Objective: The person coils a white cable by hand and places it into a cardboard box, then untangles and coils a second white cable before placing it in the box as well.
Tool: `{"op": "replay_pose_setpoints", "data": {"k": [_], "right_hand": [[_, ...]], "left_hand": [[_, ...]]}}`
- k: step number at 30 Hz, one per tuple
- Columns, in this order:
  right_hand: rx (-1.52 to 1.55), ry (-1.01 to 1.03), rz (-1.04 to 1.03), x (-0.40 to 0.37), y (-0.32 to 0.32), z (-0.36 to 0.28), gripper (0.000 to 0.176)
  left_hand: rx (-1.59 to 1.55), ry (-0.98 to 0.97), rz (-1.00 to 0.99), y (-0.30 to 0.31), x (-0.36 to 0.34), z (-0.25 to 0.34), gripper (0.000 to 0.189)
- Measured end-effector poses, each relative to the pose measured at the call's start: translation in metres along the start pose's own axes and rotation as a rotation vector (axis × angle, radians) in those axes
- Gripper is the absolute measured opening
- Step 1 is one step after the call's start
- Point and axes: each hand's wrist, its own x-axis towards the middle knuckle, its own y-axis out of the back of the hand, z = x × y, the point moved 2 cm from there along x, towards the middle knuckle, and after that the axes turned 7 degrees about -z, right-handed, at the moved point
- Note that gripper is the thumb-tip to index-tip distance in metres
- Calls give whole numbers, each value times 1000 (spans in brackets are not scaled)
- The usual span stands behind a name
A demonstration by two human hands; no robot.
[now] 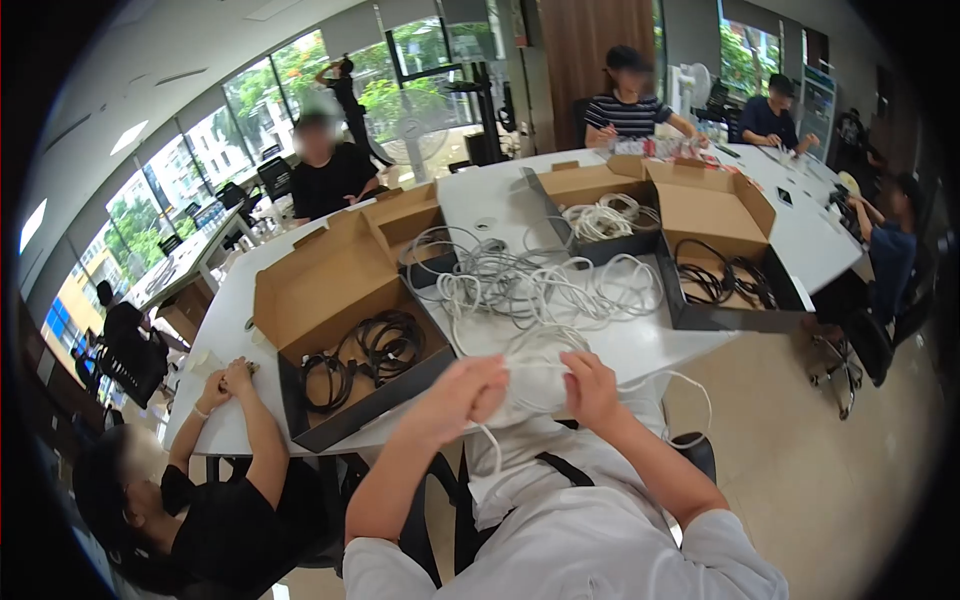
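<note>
A white cable (pixel 538 367) is stretched between my two hands at the table's front edge. My left hand (pixel 468 393) is closed around it, slightly blurred, with one end hanging down below the fist. My right hand (pixel 590 387) pinches the same cable between thumb and fingers, and a length of it loops out to the right over the edge. Just beyond my hands, a tangled heap of white and grey cables (pixel 500 277) spreads over the white table (pixel 480 190).
Left of the heap, an open cardboard box (pixel 372 412) holds coiled black cables (pixel 385 343). To the right, one box (pixel 745 317) contains black cables, another (pixel 545 195) white ones. A co-worker's hands (pixel 237 377) rest at the left edge; other people sit around the table.
</note>
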Motion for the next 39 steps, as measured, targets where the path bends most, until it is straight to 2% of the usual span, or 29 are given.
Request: {"op": "replay_pose_setpoints", "data": {"k": [2,5,8,9,12,13,16,18,21,24,28,30,31,34,36,38,39], "right_hand": [[113,-73,3,-4,8,-2,27],[-81,-106,39,32,44,-37,15],[653,-427,25,51,44,-50,19],[842,-476,16,52,40,-51,33],[1279,-575,-66,55,45,-69,41],[1298,-633,-37,56,44,-74,46],[1343,-644,-148,58,55,-70,44],[1189,-657,-92,58,55,-67,43],[1111,-692,2,58,55,-62,39],[1155,-748,46,53,57,-53,37],[1312,-888,-55,57,65,-54,40],[1482,-870,-93,53,60,-45,35],[1565,-859,-113,50,58,-42,33],[850,-610,3,51,45,-46,22],[354,-491,-86,34,47,-44,26],[-40,-316,-129,24,49,-45,30],[-58,-328,-153,15,50,-37,31]], "left_hand": [[-305,180,-41,-5,-7,-7,39],[-461,146,-184,-15,-11,-12,41],[-615,80,-259,-20,-2,-19,42],[-663,15,-288,-22,0,-18,42],[-624,-101,-191,-27,9,-18,43],[-633,-126,-179,-27,11,-19,44],[-616,-222,-128,-31,18,-25,46],[-535,-323,-84,-35,24,-33,49],[-372,-380,-131,-37,31,-46,50],[-194,-329,-274,-46,30,-42,49],[-402,-284,-353,-58,29,-42,45],[-455,-230,-360,-50,30,-45,44],[-535,-243,-292,-48,30,-44,43],[-750,-325,-58,-38,30,-35,41],[-852,-435,133,-25,23,-21,39],[-788,-673,96,-4,11,-7,34],[-766,-747,118,4,4,0,30]]}}
